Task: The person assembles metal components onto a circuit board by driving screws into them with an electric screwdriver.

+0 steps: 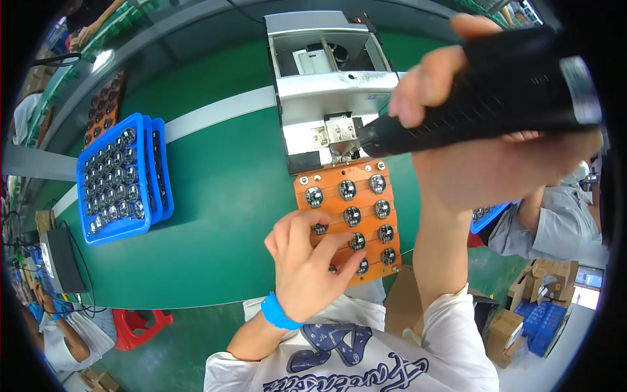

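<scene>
Head: round pieces (347,189), orange board (362,194)

Matt plastic handheld tool (503,85), smooth metal machine (333,86), glossy plastic trays (121,231), matt board (369,225)

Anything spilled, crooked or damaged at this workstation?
Nothing looks spilled or visibly damaged. One mild oddity: the two blue trays at left overlap out of line, with a strip of one showing past the other's right edge. The visible round parts on the orange board sit in tidy rows.
</scene>
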Demonstrator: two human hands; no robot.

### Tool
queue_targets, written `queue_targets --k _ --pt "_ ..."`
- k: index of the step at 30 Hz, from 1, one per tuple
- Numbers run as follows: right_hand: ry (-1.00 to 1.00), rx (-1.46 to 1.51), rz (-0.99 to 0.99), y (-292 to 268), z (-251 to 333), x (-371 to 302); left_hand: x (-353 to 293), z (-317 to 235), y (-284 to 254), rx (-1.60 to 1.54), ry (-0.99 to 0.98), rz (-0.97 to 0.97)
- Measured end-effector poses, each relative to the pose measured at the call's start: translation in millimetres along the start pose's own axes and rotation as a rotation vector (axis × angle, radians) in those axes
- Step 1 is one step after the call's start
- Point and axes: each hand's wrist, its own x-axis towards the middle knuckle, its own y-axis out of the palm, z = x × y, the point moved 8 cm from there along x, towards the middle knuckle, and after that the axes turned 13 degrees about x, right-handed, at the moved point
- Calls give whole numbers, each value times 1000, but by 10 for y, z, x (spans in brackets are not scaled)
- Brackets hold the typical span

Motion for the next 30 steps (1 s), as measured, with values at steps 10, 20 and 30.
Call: queue_targets --k 10,20,30 --pt "82 425 -2 -58 -352 -228 105 137 -69 70 -17 -101" --pt "33 426 -317 -71 -262 -816 190 125 49 118 -14 -84" --pt "118 408 -486 -92 -503 -937 190 153 124 30 19 -82"
